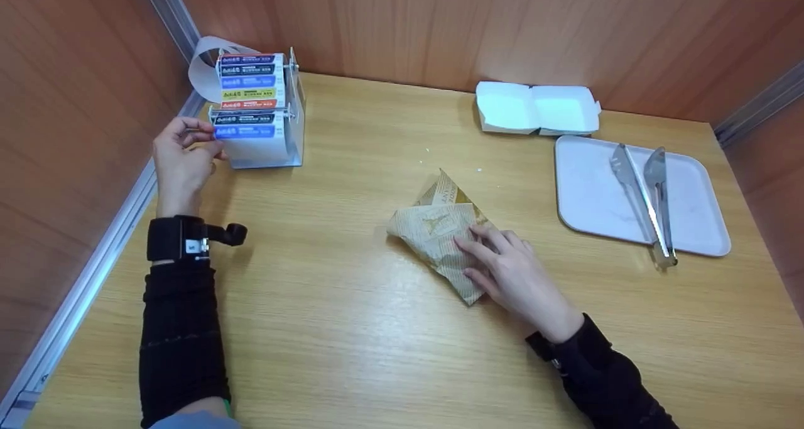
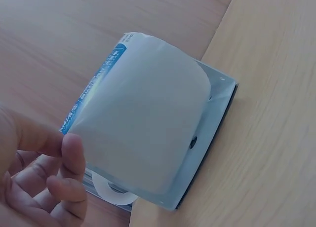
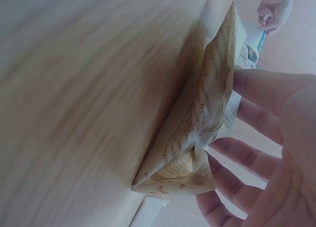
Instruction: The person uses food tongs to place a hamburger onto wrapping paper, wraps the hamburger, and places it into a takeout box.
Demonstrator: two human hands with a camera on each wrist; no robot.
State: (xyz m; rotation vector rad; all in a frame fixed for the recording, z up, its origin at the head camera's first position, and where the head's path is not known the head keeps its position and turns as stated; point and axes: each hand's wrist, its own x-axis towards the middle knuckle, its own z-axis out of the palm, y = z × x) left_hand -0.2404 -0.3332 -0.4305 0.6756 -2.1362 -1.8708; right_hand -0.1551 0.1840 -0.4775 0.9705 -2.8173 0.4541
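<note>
The left hand (image 1: 186,162) pinches the free edge of a blue-and-white label (image 1: 244,132) between thumb and index finger. That label hangs at the front of a metal label dispenser (image 1: 295,124) standing at the back left. In the left wrist view, the label's pale strip (image 2: 143,108) arches from the dispenser, and the other fingers are bent below the pinch. Near the table's middle, the right hand (image 1: 509,269) rests on a folded package of printed brown paper (image 1: 433,225). The right wrist view has its fingers (image 3: 247,160) spread across the paper, pressing the folds.
An open white takeaway box (image 1: 537,110) stands against the back wall. To its right front, a white tray (image 1: 590,209) carries metal tongs (image 1: 647,190), whose end sticks out over the near rim. Small white specks lie behind the package. Wooden walls (image 1: 440,33) bound the table.
</note>
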